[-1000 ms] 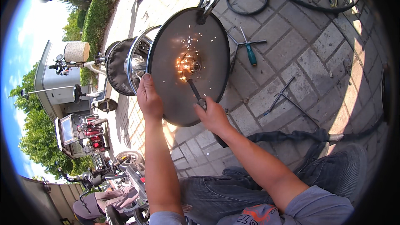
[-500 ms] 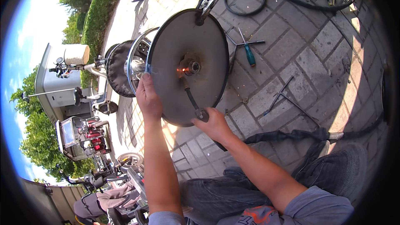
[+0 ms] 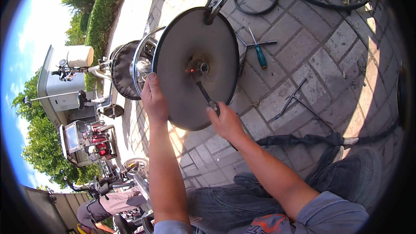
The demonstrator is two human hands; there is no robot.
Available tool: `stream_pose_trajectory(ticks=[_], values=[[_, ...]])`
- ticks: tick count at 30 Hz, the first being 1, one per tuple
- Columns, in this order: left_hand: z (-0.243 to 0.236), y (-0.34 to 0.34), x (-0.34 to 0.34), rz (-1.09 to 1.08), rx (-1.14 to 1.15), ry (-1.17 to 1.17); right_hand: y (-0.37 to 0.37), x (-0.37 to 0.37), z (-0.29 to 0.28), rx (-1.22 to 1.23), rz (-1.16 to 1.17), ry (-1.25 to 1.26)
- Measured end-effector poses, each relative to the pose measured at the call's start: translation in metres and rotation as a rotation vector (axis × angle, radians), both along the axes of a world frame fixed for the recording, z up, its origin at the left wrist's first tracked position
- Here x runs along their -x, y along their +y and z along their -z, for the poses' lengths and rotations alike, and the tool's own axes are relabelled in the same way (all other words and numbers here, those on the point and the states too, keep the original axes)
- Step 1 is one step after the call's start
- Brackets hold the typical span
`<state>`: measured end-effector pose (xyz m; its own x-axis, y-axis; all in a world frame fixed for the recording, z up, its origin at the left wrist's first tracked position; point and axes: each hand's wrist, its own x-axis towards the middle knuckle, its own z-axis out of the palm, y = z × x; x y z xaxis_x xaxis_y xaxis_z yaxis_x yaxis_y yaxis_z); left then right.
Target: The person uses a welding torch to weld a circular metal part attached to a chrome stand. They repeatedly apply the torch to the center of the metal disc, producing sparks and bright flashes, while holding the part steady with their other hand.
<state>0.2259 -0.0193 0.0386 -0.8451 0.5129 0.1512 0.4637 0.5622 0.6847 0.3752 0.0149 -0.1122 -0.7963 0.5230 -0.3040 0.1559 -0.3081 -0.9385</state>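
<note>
- Dark disc (image 3: 178,54): beyond and between the hands, face toward the wearer.
- Left hand (image 3: 155,99): gripping the disc's rim nearest it; part of the hold is hidden.
- Right hand (image 3: 227,121): closed around the welding gun (image 3: 203,92), whose tip points ahead toward the hub (image 3: 203,67).
- Red glow (image 3: 192,71): between the hands, farther out; earlier sparks absent, so welding is judged paused.
</note>
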Motion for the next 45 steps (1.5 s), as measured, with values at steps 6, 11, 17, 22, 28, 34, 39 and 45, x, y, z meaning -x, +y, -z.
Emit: stream_pose_trajectory(ticks=[6,11,17,22,28,34,39,45], values=[[-0.001,-0.004,0.004,0.013,0.003,0.012,0.004,0.006,-0.008,0.021,-0.019,-0.034],[0.0,-0.001,0.005,-0.003,0.02,0.047,0.007,0.004,-0.009,0.066,-0.026,-0.033],[0.0,0.001,0.007,-0.003,0.045,0.04,0.007,0.007,-0.006,0.075,-0.024,-0.02],[0.003,-0.001,0.011,-0.004,0.03,0.027,0.009,0.008,-0.008,0.071,-0.04,-0.034],[0.004,0.0,0.012,-0.017,0.045,0.005,-0.011,0.013,0.008,-0.139,0.013,-0.031],[0.004,0.001,0.008,-0.025,0.031,-0.004,-0.019,0.007,0.004,-0.1,-0.02,-0.021],[0.001,0.004,0.001,-0.021,0.033,0.022,-0.022,0.005,0.005,-0.076,-0.011,-0.034],[0.001,0.002,0.003,-0.021,0.022,-0.009,-0.025,0.008,0.009,-0.066,0.019,-0.003]])
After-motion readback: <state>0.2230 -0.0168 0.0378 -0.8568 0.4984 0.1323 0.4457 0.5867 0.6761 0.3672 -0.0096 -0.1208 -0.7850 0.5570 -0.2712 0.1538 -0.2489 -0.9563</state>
